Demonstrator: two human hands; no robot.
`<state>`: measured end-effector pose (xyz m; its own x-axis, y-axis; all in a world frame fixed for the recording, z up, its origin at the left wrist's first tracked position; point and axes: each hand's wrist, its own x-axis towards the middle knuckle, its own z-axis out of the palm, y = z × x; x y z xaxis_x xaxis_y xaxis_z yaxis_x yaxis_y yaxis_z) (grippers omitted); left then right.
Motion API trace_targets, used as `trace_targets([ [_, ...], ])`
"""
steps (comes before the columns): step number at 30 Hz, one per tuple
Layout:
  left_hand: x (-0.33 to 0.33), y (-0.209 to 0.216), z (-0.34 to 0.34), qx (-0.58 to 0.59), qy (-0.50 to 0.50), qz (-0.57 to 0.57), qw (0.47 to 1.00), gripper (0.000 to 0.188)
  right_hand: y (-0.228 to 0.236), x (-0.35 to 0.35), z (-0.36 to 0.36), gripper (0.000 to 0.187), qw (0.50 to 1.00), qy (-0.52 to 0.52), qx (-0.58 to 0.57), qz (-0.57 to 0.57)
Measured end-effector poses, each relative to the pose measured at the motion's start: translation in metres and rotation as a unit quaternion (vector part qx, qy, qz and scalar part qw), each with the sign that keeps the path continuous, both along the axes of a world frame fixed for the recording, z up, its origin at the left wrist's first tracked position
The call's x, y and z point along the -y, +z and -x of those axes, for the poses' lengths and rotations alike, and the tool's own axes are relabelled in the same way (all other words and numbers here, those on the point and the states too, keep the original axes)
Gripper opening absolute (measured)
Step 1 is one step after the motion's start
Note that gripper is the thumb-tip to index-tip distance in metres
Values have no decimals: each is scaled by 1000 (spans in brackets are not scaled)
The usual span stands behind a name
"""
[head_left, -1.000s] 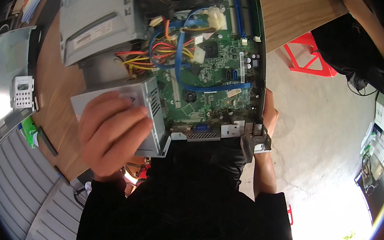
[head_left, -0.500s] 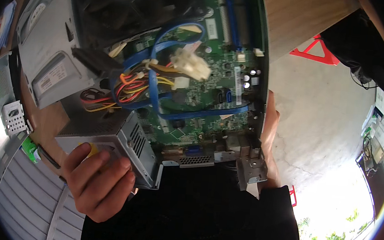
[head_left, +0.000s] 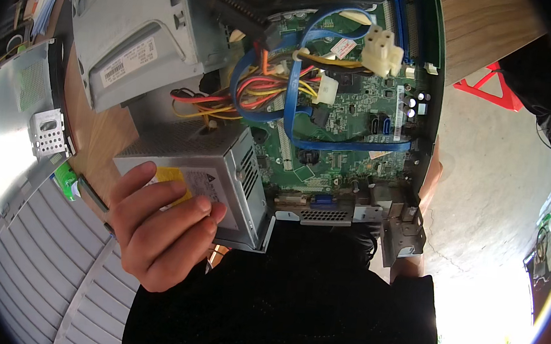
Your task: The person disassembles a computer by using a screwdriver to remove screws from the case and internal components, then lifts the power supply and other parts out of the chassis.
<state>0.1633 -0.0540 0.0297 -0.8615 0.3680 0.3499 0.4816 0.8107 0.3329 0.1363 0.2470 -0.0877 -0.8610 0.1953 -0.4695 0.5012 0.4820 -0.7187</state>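
Note:
An opened desktop computer case (head_left: 440, 55) fills the middle of the view, tilted, with its green motherboard (head_left: 353, 107) exposed. My left hand (head_left: 166, 228) is closed on the grey metal power supply (head_left: 245, 176) at the lower left corner; its curled fingers press on the labelled side, and the thumb is hidden. A bundle of coloured wires (head_left: 256, 92) runs up from the power supply to a white plug (head_left: 383, 50). A blue flat cable (head_left: 350, 146) loops over the board. Outside the case's right wall is my right hand (head_left: 431, 179), mostly hidden, fingers out of sight.
A grey metal drive cage (head_left: 128, 54) sits at the case's upper left. Farther left lies a silver side panel (head_left: 14, 123). The wooden table (head_left: 484, 33) shows at upper right, above a red stand (head_left: 492, 89) on the concrete floor. A grey shutter (head_left: 38, 262) is lower left.
The case has shifted right and slightly up in the view, with my left hand moving along on the power supply. The dangling white plug has swung right. Both hands keep their places.

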Motion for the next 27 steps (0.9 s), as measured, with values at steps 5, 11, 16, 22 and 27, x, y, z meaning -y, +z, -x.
trace_targets([
  [5,0,0,0,-7,-2,-5,1000,26,5,0,1,37,999,-6,31,9],
  [11,-2,-3,3,-16,8,9,1000,24,1,0,5,38,1000,10,-8,8],
  [16,0,-2,3,-3,26,8,1000,24,8,1,10,40,999,25,19,-1],
  [22,1,-10,6,38,67,-44,996,19,1,-7,7,44,999,33,-14,26],
  [27,-9,-24,9,-61,156,-94,981,18,-2,-10,6,45,998,55,-10,15],
])
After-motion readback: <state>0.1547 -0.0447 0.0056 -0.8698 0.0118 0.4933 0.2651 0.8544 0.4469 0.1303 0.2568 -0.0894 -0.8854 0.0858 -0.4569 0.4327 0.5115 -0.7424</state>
